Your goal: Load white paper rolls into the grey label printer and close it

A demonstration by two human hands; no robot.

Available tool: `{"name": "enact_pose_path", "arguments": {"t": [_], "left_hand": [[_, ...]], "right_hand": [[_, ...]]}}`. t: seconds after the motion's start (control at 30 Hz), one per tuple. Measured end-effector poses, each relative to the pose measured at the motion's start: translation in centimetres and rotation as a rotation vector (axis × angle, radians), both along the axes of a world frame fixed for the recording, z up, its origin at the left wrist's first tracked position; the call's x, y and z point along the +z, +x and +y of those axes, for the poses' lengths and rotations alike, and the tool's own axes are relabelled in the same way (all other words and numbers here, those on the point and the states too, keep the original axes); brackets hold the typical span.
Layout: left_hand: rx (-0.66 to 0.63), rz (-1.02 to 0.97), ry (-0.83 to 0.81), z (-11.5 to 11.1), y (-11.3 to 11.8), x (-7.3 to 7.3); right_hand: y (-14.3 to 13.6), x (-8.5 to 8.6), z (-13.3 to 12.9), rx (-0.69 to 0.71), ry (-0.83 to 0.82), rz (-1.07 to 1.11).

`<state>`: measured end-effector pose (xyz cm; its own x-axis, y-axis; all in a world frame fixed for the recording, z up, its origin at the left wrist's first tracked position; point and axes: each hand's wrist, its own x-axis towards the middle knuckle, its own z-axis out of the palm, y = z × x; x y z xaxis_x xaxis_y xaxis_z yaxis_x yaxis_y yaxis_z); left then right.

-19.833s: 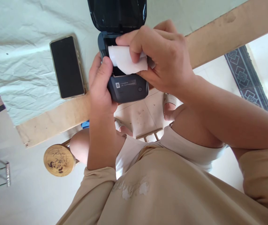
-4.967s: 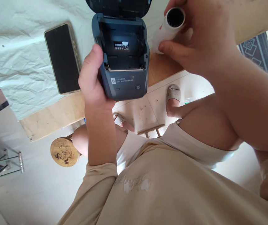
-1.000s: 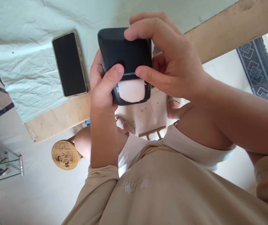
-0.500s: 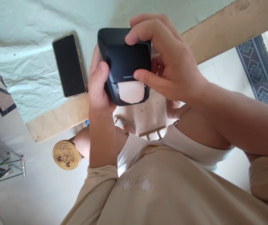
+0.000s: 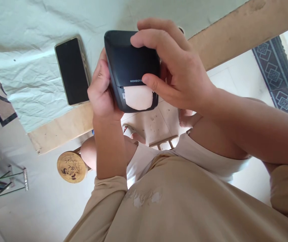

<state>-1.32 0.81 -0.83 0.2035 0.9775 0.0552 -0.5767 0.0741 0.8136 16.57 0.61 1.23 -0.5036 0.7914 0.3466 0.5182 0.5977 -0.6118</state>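
Observation:
A black label printer (image 5: pixel 131 58) marked NIIMBOT is held up between my two hands, over the table's near edge. White label paper (image 5: pixel 138 98) sticks out of its lower front. My left hand (image 5: pixel 103 87) is closed around the printer's left side; its fingers underneath are hidden. With thumb and forefinger on the top cover, my right hand (image 5: pixel 176 64) grips the right side. Its other fingers are partly hidden beside the casing. To the left of the printer a smartphone (image 5: pixel 72 71) with a dark screen lies on the pale green cloth (image 5: pixel 33 80).
Bare wooden table edge (image 5: pixel 63 122) shows below the cloth. A round wooden stool (image 5: pixel 72 167) with a panda picture stands at lower left, by my knee. A metal folding frame (image 5: pixel 7 181) is at the far left. Patterned dark tiles (image 5: pixel 277 74) run across the floor at right.
The printer has shifted slightly left and turned a little in my hands. My left thumb has slid back off its top edge, and my right hand has moved slightly left with it.

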Motion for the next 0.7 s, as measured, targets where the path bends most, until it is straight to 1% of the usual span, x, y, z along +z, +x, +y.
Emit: {"name": "enact_pose_path", "arguments": {"t": [0.1,0.2,0.33,0.43,0.5,0.6,0.67,0.7], "left_hand": [[0.038,0.020,0.052,0.0,-0.1,-0.2],[0.086,0.056,0.039,0.0,-0.1,-0.3],[0.076,0.060,0.019,-0.1,0.1,0.1],[0.040,0.063,0.013,-0.3,0.5,0.6],[0.041,0.079,0.035,-0.4,0.6,0.6],[0.046,0.139,0.053,-0.4,0.4,0.1],[0.044,0.172,0.047,-0.2,0.1,-0.3],[0.046,0.184,0.051,0.0,-0.1,-0.6]], "right_hand": [[-0.1,-0.3,0.2,0.033,0.084,-0.021],[-0.3,-0.4,0.3,0.049,0.078,-0.029],[-0.2,0.2,0.2,0.014,0.142,-0.013],[-0.1,0.8,0.1,-0.079,0.152,0.018],[0.0,1.0,0.2,-0.157,0.189,0.061],[-0.1,0.7,0.8,-0.293,0.280,0.166],[-0.3,0.7,1.2,-0.371,0.288,0.207],[-0.4,0.8,1.3,-0.397,0.272,0.188]]}}
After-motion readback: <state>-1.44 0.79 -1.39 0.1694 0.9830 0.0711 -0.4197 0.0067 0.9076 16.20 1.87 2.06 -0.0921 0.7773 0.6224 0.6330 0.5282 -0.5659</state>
